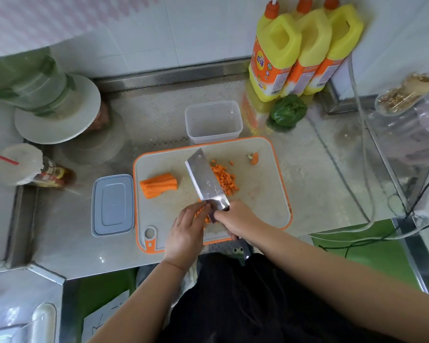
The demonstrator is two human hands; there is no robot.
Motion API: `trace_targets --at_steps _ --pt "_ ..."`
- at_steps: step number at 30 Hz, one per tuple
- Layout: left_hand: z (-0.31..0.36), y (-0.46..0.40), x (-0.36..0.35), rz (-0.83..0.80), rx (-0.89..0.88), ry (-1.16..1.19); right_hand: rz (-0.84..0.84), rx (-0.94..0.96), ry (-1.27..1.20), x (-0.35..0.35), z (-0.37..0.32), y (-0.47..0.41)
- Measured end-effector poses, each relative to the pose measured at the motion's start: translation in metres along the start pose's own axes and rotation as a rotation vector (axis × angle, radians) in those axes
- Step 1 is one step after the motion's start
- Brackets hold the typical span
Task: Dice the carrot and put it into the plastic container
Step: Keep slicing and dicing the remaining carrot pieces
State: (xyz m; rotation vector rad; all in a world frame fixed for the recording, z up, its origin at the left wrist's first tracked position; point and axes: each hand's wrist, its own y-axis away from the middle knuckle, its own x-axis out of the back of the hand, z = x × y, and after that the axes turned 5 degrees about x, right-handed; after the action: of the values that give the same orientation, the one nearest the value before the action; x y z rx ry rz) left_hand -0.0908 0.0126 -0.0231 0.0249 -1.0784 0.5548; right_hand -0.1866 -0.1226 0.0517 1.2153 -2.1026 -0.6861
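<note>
On the white, orange-rimmed cutting board point(263, 194) lies a heap of diced carrot point(224, 180) to the right of the cleaver point(204, 180). My right hand point(235, 220) grips the cleaver's handle, blade pointing away and tilted. My left hand point(187, 231) holds a few carrot strips point(200, 214) against the blade's near end, fingers bent over them. A bundle of uncut carrot sticks point(157, 185) sits on the board's left part. The carrot's stem end point(253, 158) lies at the far right corner. The clear plastic container point(213, 122) stands empty just beyond the board.
The container's grey lid point(113, 205) lies left of the board. Three yellow bottles point(305, 50) and a green pepper point(286, 113) stand at the back right. A drink cup with a red straw point(22, 164) and stacked plates point(57, 110) are to the left. Cables point(364, 169) run along the right.
</note>
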Motion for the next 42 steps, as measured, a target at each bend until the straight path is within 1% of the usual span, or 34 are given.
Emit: trace_targets --at_steps 2,4,6,7,8,10,11,14,18,20,23,26,30,35,37,42 --pt "-0.005 0.003 -0.001 0.005 -0.019 -0.072 0.012 -0.031 -0.058 0.001 0.000 0.000" --pt "-0.010 0.005 0.000 0.035 0.012 -0.115 0.037 -0.014 -0.060 0.009 0.001 -0.002" --pt "-0.013 0.004 0.004 0.064 0.060 -0.112 0.046 0.056 0.041 0.021 0.004 -0.004" --pt "-0.012 0.003 0.007 0.069 0.093 -0.099 0.045 0.097 0.142 0.027 0.007 -0.006" --pt "-0.011 0.001 0.011 0.064 0.143 -0.079 0.042 0.137 0.272 0.033 0.012 -0.008" --pt "-0.008 -0.005 0.017 0.033 0.298 -0.005 0.034 0.214 0.534 0.042 0.019 -0.014" --pt "-0.006 -0.008 0.019 0.020 0.382 0.038 0.034 0.246 0.615 0.045 0.023 -0.016" --pt "0.000 -0.015 0.025 0.027 0.541 0.106 0.025 0.293 0.690 0.053 0.025 -0.020" --pt "0.008 -0.016 0.031 0.199 0.710 0.123 -0.076 0.297 0.795 0.058 0.022 -0.021" --pt "0.010 -0.014 0.031 0.297 0.727 0.146 -0.153 0.300 0.839 0.055 0.024 -0.022" --pt "0.011 -0.012 0.032 0.377 0.735 0.136 -0.264 0.322 0.912 0.049 0.026 -0.023" --pt "0.012 -0.011 0.031 0.410 0.723 0.127 -0.285 0.355 0.960 0.046 0.028 -0.024" --pt "0.014 -0.010 0.029 0.395 0.774 0.125 -0.211 0.336 0.898 0.052 0.030 -0.030" --pt "0.024 -0.010 0.027 0.342 0.788 0.131 -0.010 0.243 0.801 0.075 0.022 -0.044" --pt "0.028 -0.010 0.026 0.329 0.792 0.107 0.043 0.217 0.778 0.081 0.021 -0.047" --pt "0.030 -0.011 0.021 0.275 0.752 0.137 0.031 0.244 0.752 0.081 0.025 -0.044"
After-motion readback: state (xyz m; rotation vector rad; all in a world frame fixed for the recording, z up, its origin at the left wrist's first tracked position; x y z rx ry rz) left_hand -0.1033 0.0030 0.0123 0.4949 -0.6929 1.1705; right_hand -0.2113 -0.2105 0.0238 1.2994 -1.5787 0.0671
